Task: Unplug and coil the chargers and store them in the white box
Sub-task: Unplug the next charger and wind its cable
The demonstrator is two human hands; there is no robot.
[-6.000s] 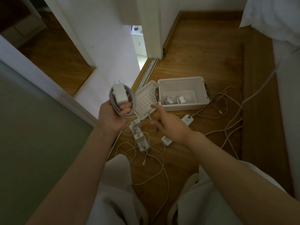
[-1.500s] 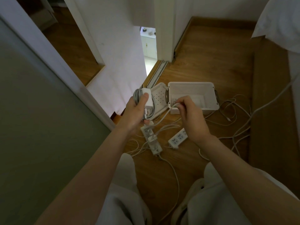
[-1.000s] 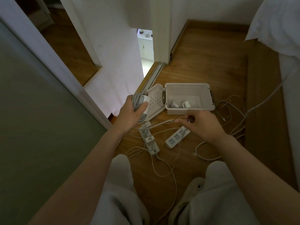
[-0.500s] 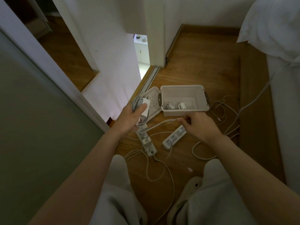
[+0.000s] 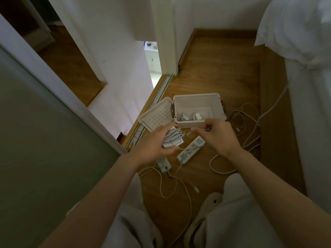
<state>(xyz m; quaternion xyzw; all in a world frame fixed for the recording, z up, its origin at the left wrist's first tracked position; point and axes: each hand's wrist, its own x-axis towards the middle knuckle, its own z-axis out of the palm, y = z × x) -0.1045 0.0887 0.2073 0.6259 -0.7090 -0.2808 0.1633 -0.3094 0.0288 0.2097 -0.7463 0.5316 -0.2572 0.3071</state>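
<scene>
Both hands have drawn together since half a second ago, and the left hand (image 5: pixel 152 144) has swung its charger (image 5: pixel 172 141) down from beside the lid to above the floor. Nearest, at 6 o'clock, are knees in pale trousers (image 5: pixel 238 212) and a light slipper (image 5: pixel 209 201). Loose white cables (image 5: pixel 170 187) trail over the wooden floor (image 5: pixel 215 68) just beyond. Two white power strips follow, one (image 5: pixel 163 165) partly hidden under the left wrist, the other (image 5: pixel 190 151) lying from 7 to 1 o'clock. Above them the left hand grips the flat white charger, fingers curled around it. Its grey cable is looped across it from about 8 to 2 o'clock, and the markings on its face are too blurred to read. The right hand (image 5: pixel 219 138), at 3 o'clock of the charger, pinches the cable's loose end between thumb and forefinger. Just past the hands, at 12 o'clock, stands the open white box (image 5: pixel 197 97), with two small chargers (image 5: pixel 197 116) inside. Its perforated lid (image 5: pixel 155 116) lies flat at the box's 9 o'clock. White bedding (image 5: pixel 295 27) fills the far 2 o'clock corner.
</scene>
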